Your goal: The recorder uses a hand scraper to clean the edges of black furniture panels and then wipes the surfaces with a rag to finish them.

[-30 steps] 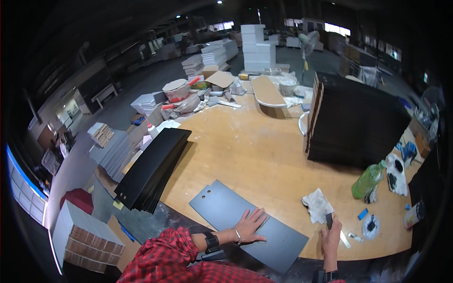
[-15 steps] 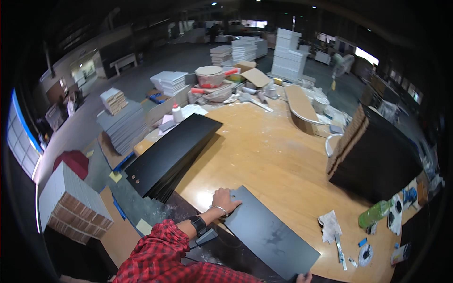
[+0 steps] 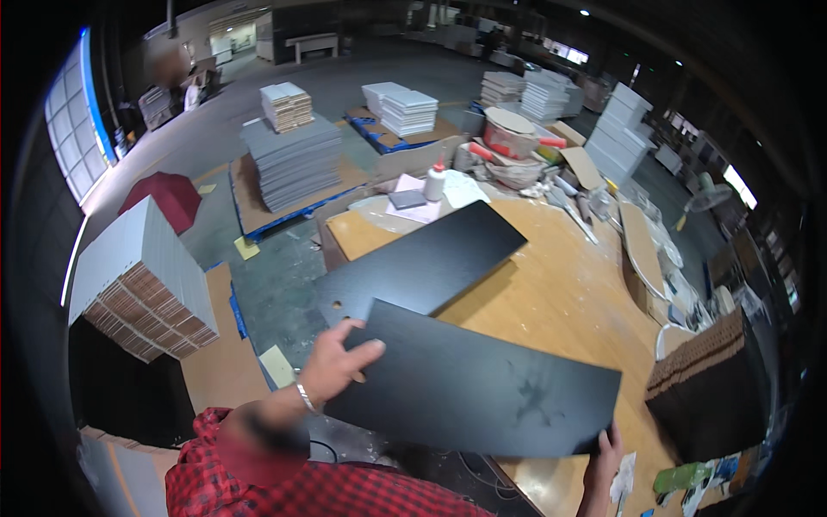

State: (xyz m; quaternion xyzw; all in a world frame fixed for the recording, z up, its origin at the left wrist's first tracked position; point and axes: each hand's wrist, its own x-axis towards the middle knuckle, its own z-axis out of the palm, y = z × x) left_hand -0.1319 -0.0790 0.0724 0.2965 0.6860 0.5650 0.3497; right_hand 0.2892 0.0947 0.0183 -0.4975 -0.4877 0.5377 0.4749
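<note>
Our left hand point(image 3: 330, 369) and right hand point(image 3: 606, 458) grip opposite ends of a smooth black panel point(image 3: 474, 379) over the near edge of the bench point(image 3: 556, 258), beside a dark board point(image 3: 422, 267) lying across its left edge. We judge the panel stiff, fairly weighty and slick, best held by its end edges.
</note>
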